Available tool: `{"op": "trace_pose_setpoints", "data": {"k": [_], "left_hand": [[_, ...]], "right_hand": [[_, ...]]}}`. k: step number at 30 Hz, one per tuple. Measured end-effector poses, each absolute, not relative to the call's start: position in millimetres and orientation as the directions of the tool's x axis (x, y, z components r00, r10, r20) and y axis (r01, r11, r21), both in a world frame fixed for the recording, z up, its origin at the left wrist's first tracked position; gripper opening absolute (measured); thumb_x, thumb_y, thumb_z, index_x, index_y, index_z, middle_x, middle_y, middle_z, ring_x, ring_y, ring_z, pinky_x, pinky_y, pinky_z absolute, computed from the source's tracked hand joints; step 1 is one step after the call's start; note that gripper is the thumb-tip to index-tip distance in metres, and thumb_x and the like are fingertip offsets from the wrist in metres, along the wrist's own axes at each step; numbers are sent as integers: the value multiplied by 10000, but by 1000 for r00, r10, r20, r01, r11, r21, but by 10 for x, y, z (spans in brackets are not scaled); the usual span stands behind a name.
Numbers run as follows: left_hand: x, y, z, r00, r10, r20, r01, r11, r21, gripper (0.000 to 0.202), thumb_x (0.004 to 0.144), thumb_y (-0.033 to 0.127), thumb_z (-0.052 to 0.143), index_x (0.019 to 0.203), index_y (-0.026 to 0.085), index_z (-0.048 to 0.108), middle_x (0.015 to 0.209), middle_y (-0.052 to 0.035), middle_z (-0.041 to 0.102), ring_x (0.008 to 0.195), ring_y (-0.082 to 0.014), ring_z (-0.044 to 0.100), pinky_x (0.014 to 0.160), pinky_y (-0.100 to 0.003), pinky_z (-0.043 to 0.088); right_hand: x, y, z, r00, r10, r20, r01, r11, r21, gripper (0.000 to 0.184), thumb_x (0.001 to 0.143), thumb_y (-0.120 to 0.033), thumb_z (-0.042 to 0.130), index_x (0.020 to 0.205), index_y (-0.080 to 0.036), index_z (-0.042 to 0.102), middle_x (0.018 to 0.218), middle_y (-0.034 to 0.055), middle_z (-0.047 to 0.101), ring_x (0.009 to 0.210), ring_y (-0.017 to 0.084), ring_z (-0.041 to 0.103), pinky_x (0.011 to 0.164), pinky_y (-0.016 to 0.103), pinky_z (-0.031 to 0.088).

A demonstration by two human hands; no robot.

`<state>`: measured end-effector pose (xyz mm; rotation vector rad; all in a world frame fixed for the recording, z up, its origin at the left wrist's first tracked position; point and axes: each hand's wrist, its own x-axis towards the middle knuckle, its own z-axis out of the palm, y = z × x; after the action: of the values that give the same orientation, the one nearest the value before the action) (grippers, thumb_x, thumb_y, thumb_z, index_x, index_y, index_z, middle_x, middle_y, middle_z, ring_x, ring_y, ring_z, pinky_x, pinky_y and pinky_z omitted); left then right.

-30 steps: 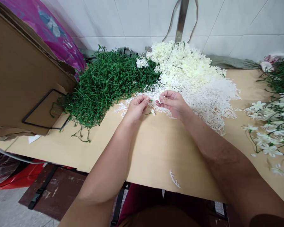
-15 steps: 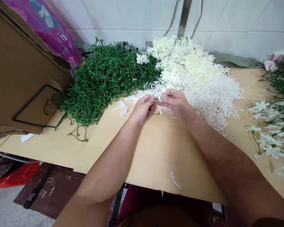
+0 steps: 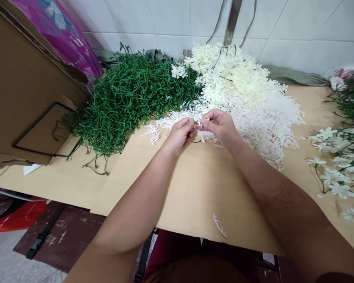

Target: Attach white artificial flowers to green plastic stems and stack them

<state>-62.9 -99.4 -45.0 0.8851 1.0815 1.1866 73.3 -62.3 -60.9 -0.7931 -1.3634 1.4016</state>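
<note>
Pale lettering runs down the purple bag (image 3: 72, 45) at the upper left of the frame, too small and slanted to read. The left and top edges cut off both the bag and the brown cardboard box (image 3: 32, 78) beside it. At the right edge, a cluster of white flowers on green stalks (image 3: 340, 190) is also cut off, and both forearms run out at the bottom.

Near the middle of the frame, the left hand (image 3: 180, 134) has its thumb and forefinger pinched on a green stem (image 3: 196, 122); its other fingers are curled and partly hidden. The right hand (image 3: 220, 126) pinches a small white piece (image 3: 200, 124) between thumb and fingertips, right by the stem's tip. Whether these 2 parts are joined cannot be told, since the fingers cover most of them. The stem looks thin and dark green, the piece pale and spiky.

Just behind the hands lies a heap of white sprigs (image 3: 264, 122), with creamy white blossoms (image 3: 233, 74) piled above it and a tangled green mound of stems (image 3: 138, 88) at upper left. Toward the bottom of the frame, 1 loose white sprig (image 3: 220, 226) rests on the cardboard sheet (image 3: 188, 192).
</note>
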Motion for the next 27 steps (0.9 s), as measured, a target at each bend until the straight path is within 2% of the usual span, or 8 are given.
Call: {"op": "trace_pose_setpoints", "data": {"k": [4,10,18,24,27], "left_hand": [[-631,-988,-469,61,984,-166,-278,177,944,312,853,284,611,621,147,452,551,54,362,452,-30,353,422,-137,241],[-632,-975,-478,66,983,-172,-290,184,939,358,809,303,667,616,163,400,510,77,299,410,-22,264,405,-132,198],[-648,-969,-509,77,989,-124,-275,140,951,362,779,288,676,593,163,392,478,73,336,401,-25,241,409,-158,161],[-632,-978,-506,52,991,-122,-220,131,967,365,756,278,694,583,169,392,471,73,329,425,-40,249,424,-173,176],[-628,-978,-502,58,991,-121,-213,130,968,372,760,287,696,581,166,393,480,69,359,426,-37,247,421,-175,170]], "right_hand": [[749,-622,-590,-313,933,176,-202,115,-972,444,541,-496,839,703,-202,548,651,-45,585,657,103,614,733,320,590],[751,-629,-593,-340,924,178,-111,149,-983,400,567,-457,828,682,-192,552,633,-38,580,619,98,589,698,315,575],[770,-631,-597,-383,909,163,-86,140,-986,380,561,-428,838,657,-190,558,611,-34,594,616,103,583,656,291,534],[760,-672,-574,-396,907,147,-42,142,-989,419,520,-453,860,643,-189,559,605,-29,605,579,92,548,563,249,465],[755,-679,-583,-379,913,153,-73,136,-988,432,509,-467,865,638,-195,555,584,-41,589,567,88,540,580,254,484]]}}
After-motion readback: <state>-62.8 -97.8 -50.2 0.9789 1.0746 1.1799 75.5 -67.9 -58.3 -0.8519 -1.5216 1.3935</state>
